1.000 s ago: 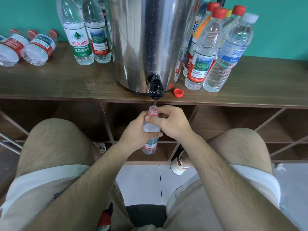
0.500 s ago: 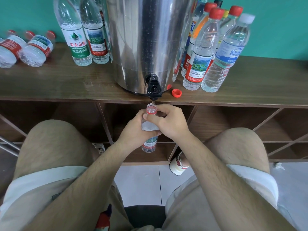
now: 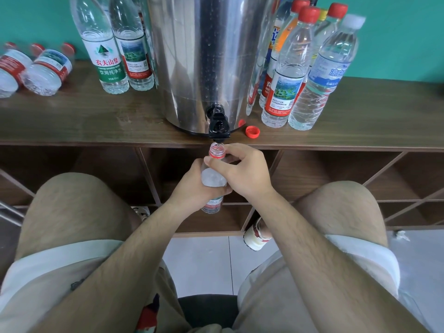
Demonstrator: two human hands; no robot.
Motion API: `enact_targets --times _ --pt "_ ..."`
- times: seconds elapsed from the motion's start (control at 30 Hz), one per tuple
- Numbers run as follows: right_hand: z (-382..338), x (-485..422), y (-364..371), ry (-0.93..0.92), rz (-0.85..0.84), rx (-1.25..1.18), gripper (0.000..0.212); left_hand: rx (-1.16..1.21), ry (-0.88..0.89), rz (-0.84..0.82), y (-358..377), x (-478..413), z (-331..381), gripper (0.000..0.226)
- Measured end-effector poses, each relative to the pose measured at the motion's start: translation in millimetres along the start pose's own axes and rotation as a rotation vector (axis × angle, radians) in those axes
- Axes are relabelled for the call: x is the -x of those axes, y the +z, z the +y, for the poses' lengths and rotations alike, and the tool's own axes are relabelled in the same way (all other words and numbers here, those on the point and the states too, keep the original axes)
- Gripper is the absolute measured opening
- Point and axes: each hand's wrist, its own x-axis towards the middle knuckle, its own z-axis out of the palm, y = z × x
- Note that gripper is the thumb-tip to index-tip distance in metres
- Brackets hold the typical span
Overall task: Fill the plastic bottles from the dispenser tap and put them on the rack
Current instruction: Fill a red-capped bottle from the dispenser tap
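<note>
A small clear plastic bottle (image 3: 214, 180) with a red neck ring stands upright, uncapped, with its mouth right under the black tap (image 3: 218, 126) of the steel dispenser (image 3: 211, 56). My left hand (image 3: 192, 188) grips the bottle's body from the left. My right hand (image 3: 242, 174) holds its shoulder and neck from the right, fingers curled round it. Water reaches near the shoulder. A loose red cap (image 3: 252, 131) lies on the shelf top just right of the tap.
Upright bottles stand left (image 3: 105, 56) and right (image 3: 288, 75) of the dispenser on the wooden shelf top (image 3: 84, 121); others lie at far left (image 3: 45, 70). Open rack compartments (image 3: 324, 174) run below. My knees flank the bottle; tiled floor beneath.
Both hands keep the bottle under the tap. The view has shifted slightly; the bottle sits a touch closer to the spout.
</note>
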Motion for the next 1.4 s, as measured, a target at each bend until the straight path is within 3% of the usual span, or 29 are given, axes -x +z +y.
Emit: enact_targets --times 0.4,0.57,0.67,1.4 --pt "2.6 -1.5 -1.8 0.036 -0.118 -0.023 0.032 -0.051 0.009 0.064 2.2 -1.8 -8.7 0.072" --pt "3.0 1.4 -0.7 0.137 -0.262 0.098 0.060 -0.036 0.026 0.066 1.2 -2.6 -10.3 0.060" --pt "1.9 2.6 0.5 0.137 -0.302 0.227 0.065 -0.051 0.030 0.070 2.5 -1.3 -11.2 0.057" --pt "-0.6 2.4 7.4 0.106 -0.330 0.418 0.065 -0.098 0.022 0.027 5.9 -3.3 -18.8 0.058"
